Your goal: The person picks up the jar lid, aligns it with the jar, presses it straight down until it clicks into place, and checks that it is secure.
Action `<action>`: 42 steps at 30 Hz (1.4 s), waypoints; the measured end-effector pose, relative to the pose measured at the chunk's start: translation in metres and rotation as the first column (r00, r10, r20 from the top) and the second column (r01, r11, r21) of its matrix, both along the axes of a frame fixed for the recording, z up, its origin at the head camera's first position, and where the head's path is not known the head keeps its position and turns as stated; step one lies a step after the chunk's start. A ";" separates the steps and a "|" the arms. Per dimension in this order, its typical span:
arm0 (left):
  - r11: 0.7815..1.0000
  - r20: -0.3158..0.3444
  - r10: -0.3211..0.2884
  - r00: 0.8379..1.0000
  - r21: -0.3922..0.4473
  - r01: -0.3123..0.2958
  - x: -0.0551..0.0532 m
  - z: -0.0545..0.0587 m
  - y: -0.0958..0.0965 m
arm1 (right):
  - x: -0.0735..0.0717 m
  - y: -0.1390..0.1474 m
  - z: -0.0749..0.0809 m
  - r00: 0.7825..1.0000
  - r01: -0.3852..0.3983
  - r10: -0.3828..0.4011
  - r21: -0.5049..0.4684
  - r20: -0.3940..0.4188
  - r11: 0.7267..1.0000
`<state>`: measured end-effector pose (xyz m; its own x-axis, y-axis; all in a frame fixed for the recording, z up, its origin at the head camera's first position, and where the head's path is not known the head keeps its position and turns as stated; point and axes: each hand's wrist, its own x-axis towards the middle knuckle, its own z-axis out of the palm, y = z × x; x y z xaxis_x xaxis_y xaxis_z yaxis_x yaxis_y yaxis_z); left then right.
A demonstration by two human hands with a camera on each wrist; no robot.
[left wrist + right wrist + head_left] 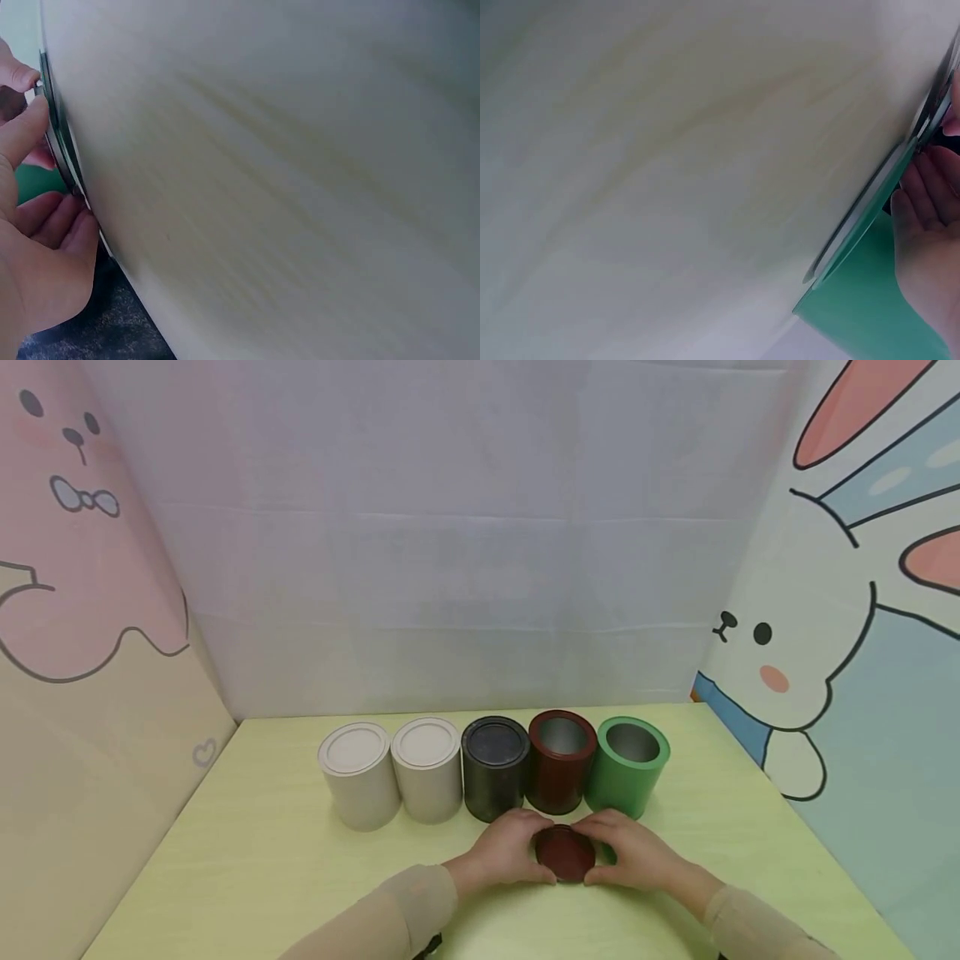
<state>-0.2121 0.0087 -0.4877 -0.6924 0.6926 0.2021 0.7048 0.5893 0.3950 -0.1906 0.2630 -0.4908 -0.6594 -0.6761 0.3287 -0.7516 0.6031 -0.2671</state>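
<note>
A round dark red lid [565,853] lies at the front of the row of cans, between the two hands. My left hand [506,850] holds its left edge, fingers at the far side and thumb at the near side. On the opposite edge, my right hand [632,852] grips it the same way. A green piece, perhaps another lid [609,854], shows partly behind the right hand; most of it is hidden. Just behind stands the dark red can [558,781], its top uncovered. The green can [624,785] beside it is also uncovered.
Left of the red can stand a black can [493,785] and two white cans [429,789], [360,789], all with lids on. They form a row on the pale yellow-green table [247,860]. A white fabric wall [465,568] rises behind, with cartoon-printed panels at both sides.
</note>
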 end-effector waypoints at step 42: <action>0.857 0.060 0.001 0.998 0.515 -0.031 0.015 0.054 0.000 | 0.009 0.017 0.064 0.998 0.008 0.014 -0.375 0.055 0.927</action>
<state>-0.1967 0.0085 -0.4340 -0.7232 0.4887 0.4880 0.6649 0.3014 0.6834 -0.1816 0.2798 -0.4273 -0.6819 -0.5127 0.5216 -0.7308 0.4484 -0.5146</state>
